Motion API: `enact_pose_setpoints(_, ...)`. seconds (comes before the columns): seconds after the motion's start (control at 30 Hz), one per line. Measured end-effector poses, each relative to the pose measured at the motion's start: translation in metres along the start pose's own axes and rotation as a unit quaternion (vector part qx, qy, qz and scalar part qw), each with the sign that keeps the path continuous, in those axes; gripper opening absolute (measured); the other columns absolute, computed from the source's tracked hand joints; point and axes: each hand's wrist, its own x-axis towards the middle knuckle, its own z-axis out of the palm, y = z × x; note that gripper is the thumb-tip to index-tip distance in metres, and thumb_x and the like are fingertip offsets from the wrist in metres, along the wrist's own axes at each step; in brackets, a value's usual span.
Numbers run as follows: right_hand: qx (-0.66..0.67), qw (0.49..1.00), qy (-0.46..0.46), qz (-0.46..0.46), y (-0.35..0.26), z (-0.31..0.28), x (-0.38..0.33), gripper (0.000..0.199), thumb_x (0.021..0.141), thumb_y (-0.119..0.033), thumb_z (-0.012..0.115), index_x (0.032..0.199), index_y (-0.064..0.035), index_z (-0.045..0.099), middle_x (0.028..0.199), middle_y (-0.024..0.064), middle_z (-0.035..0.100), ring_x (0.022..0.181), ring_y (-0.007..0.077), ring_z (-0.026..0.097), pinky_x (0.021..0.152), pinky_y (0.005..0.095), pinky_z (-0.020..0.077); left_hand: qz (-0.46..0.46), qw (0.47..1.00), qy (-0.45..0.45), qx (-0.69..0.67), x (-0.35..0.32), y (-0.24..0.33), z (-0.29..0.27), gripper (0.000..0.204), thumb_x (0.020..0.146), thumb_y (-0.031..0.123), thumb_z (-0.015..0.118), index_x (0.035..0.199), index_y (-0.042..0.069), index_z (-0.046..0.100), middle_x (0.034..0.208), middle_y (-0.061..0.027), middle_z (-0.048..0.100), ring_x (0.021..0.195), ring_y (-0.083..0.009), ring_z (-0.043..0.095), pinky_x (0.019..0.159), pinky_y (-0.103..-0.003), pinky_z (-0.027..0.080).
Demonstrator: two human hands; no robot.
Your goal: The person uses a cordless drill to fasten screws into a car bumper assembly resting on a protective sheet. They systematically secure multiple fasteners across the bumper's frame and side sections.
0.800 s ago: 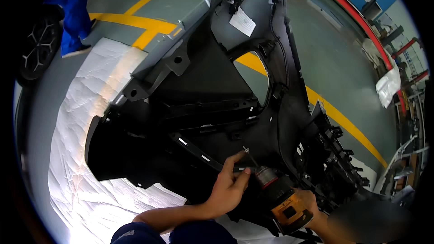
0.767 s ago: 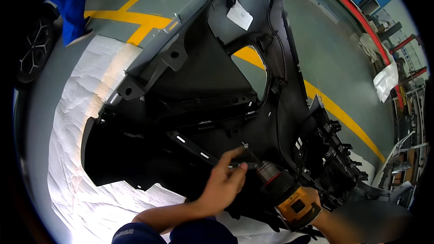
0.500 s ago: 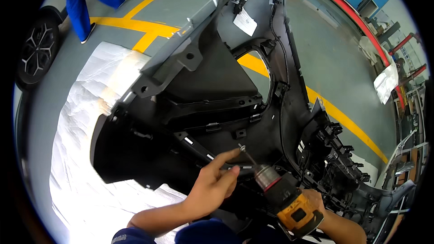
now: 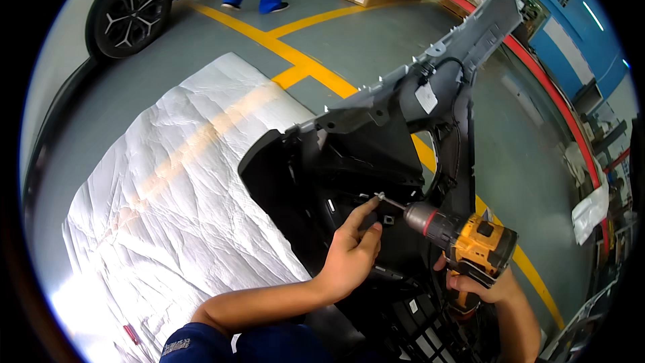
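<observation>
The right grip (image 4: pixel 494 289) clasps a yellow-and-black drill (image 4: pixel 478 242), its bit (image 4: pixel 394 202) ending at the left grip (image 4: pixel 348 257), thumb and forefinger parted.

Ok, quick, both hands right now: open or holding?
Left hand: open, index finger at the tip of the bit.
Right hand: closed, holding the drill.

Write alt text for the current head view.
The right hand grips a yellow power drill over a large black panel; the left hand has its index finger at the tip of the bit. A white sheet lies at left, a car wheel beyond.
</observation>
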Motion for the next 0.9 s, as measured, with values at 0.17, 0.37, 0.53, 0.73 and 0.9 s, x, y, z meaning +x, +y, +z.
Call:
enact_pose_setpoints(0.17, -0.012, 0.993, 0.013, 0.113, -0.050, 0.027, 0.061, 0.059, 0.067, 0.006, 0.070, 0.124, 0.0027, 0.057, 0.096, 0.0190, 0.072, 0.071, 0.0190, 0.069, 0.065, 0.0317, 0.0582, 0.041, 0.995, 0.074, -0.058, 0.001, 0.004, -0.015, 0.062, 0.105, 0.005, 0.047, 0.161, 0.012, 0.021, 0.062, 0.0061, 0.032, 0.051, -0.0038, 0.030, 0.048, -0.022, 0.024)
enact_pose_setpoints(0.37, -0.036, 0.988, -0.032, 0.144, -0.091, 0.040, 0.104, 0.061, 0.071, 0.012, 0.066, 0.130, 0.0049, 0.053, 0.112, 0.0164, 0.064, 0.097, 0.0251, 0.069, 0.068, 0.0347, 0.0605, 0.051, 0.986, 0.095, -0.125, 0.011, 0.018, -0.026, 0.065, 0.104, 0.005, 0.047, 0.161, 0.012, 0.018, 0.062, 0.0055, 0.033, 0.050, -0.0049, 0.029, 0.048, -0.022, 0.026)
enact_pose_setpoints(0.53, -0.066, 0.983, -0.037, 0.166, -0.102, 0.043, 0.124, 0.061, 0.069, 0.014, 0.065, 0.129, 0.0048, 0.053, 0.110, 0.0160, 0.064, 0.096, 0.0263, 0.069, 0.067, 0.0352, 0.0605, 0.036, 0.985, 0.100, -0.138, 0.019, 0.018, -0.033, 0.065, 0.104, 0.007, 0.048, 0.161, 0.012, 0.017, 0.062, 0.0050, 0.034, 0.050, -0.0054, 0.030, 0.048, -0.023, 0.026)
enact_pose_setpoints(0.73, -0.100, 0.975, -0.007, 0.199, -0.130, 0.065, 0.146, 0.060, 0.065, 0.011, 0.064, 0.124, 0.0022, 0.057, 0.093, 0.0194, 0.071, 0.070, 0.0218, 0.069, 0.065, 0.0331, 0.0582, 0.041, 0.988, 0.088, -0.121, 0.019, 0.014, -0.041, 0.063, 0.106, 0.010, 0.048, 0.161, 0.010, 0.018, 0.064, 0.0046, 0.035, 0.052, -0.0059, 0.031, 0.049, -0.023, 0.028)
enact_pose_setpoints(0.9, -0.178, 0.957, -0.081, 0.213, -0.163, 0.092, 0.180, 0.049, 0.075, 0.006, 0.072, 0.121, 0.0020, 0.059, 0.091, 0.0135, 0.069, 0.069, 0.0196, 0.068, 0.066, 0.0327, 0.0572, 0.225, 0.959, 0.033, 0.169, -0.058, 0.036, -0.072, 0.030, 0.104, 0.012, 0.056, 0.129, -0.003, 0.061, 0.076, -0.0042, 0.061, 0.063, -0.0056, 0.051, 0.059, -0.019, 0.040)
